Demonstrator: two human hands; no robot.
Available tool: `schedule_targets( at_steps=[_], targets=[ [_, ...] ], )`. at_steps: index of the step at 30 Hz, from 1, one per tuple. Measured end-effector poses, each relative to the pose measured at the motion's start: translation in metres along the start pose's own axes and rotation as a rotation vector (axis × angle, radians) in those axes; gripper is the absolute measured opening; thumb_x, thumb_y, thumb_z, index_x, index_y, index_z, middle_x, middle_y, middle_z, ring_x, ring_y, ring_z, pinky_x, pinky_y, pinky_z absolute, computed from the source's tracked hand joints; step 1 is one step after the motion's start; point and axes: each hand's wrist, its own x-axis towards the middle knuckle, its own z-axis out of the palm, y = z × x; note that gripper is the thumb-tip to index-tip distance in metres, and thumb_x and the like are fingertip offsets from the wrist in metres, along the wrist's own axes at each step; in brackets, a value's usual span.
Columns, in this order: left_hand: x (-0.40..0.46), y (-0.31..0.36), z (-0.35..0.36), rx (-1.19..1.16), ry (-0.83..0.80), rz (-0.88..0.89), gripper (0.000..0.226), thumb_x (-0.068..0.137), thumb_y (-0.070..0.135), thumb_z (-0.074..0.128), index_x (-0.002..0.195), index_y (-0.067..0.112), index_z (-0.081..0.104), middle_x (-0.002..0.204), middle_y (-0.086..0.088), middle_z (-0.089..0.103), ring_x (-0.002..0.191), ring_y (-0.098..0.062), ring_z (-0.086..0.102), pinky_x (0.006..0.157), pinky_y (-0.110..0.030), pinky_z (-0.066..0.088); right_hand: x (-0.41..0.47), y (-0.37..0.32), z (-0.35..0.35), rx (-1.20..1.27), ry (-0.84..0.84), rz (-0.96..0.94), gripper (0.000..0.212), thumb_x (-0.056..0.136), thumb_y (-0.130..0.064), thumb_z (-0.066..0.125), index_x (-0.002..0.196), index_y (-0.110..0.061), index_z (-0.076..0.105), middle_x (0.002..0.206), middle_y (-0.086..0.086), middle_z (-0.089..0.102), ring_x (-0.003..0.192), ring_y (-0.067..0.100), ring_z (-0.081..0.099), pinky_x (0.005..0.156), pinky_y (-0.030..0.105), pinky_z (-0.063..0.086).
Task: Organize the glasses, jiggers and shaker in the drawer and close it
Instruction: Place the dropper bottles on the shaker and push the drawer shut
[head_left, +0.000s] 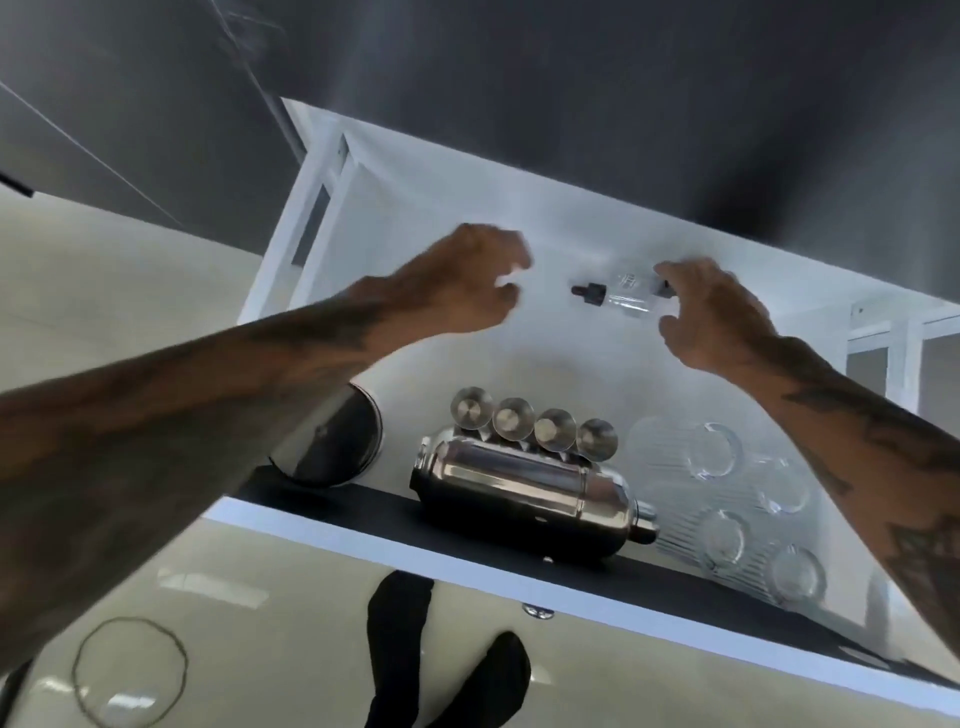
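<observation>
The white drawer (519, 218) stands pulled out below me. A chrome shaker (524, 488) lies on its side at the drawer's front. Behind it several steel jiggers (535, 428) stand in a row. To the right several ribbed clear glasses (727, 493) sit together. A second steel tin (337, 441) lies at the front left, half hidden by my left forearm. Farther back a small clear dropper bottle (618, 293) with a black cap lies on the drawer floor. My right hand (711, 317) touches its far end with curled fingers. My left hand (467, 280) hovers empty to its left.
The drawer's white front edge (363, 545) runs across the lower view with a small knob (537, 610). Beige floor lies below, with my black-socked feet (447, 665) and a round mark (130, 670). A dark cabinet face (571, 78) rises behind the drawer.
</observation>
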Motion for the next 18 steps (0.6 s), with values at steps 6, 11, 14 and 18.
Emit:
schedule_targets(
  at_steps=[6, 11, 14, 18],
  targets=[
    [0.07, 0.044, 0.076, -0.017, 0.036, -0.006, 0.051, 0.083, 0.024, 0.068, 0.129, 0.012, 0.051, 0.128, -0.01, 0.056, 0.112, -0.027, 0.055, 0.082, -0.032, 0.046, 0.013, 0.003, 0.022, 0.025, 0.025, 0.003, 0.048, 0.084, -0.007, 0.059, 0.131, -0.014, 0.05, 0.126, 0.02, 0.052, 0.111, 0.042, 0.054, 0.09, 0.045, 0.049],
    [0.072, 0.04, 0.088, -0.054, 0.003, -0.062, 0.041, 0.083, 0.031, 0.073, 0.115, 0.007, 0.066, 0.113, -0.012, 0.064, 0.097, -0.026, 0.06, 0.078, -0.034, 0.051, 0.01, 0.008, 0.03, 0.054, 0.012, 0.028, 0.047, 0.088, -0.014, 0.056, 0.134, -0.016, 0.05, 0.122, 0.023, 0.05, 0.107, 0.043, 0.054, 0.084, 0.042, 0.048],
    [0.063, 0.033, 0.083, -0.048, -0.041, -0.061, 0.041, 0.083, 0.033, 0.073, 0.115, 0.009, 0.067, 0.115, -0.014, 0.059, 0.101, -0.027, 0.057, 0.077, -0.029, 0.04, 0.011, 0.01, 0.028, 0.144, -0.02, 0.082, 0.045, 0.091, -0.019, 0.052, 0.136, -0.019, 0.05, 0.131, 0.02, 0.046, 0.117, 0.038, 0.05, 0.086, 0.033, 0.044],
    [0.047, 0.029, 0.08, 0.009, -0.146, -0.067, 0.032, 0.08, 0.027, 0.077, 0.104, 0.008, 0.069, 0.109, -0.013, 0.054, 0.087, -0.026, 0.055, 0.07, -0.03, 0.039, 0.005, -0.002, 0.031, 0.305, -0.035, 0.178, 0.049, 0.089, -0.011, 0.058, 0.136, -0.004, 0.045, 0.138, 0.012, 0.048, 0.119, 0.029, 0.052, 0.068, 0.001, 0.035]
  ],
)
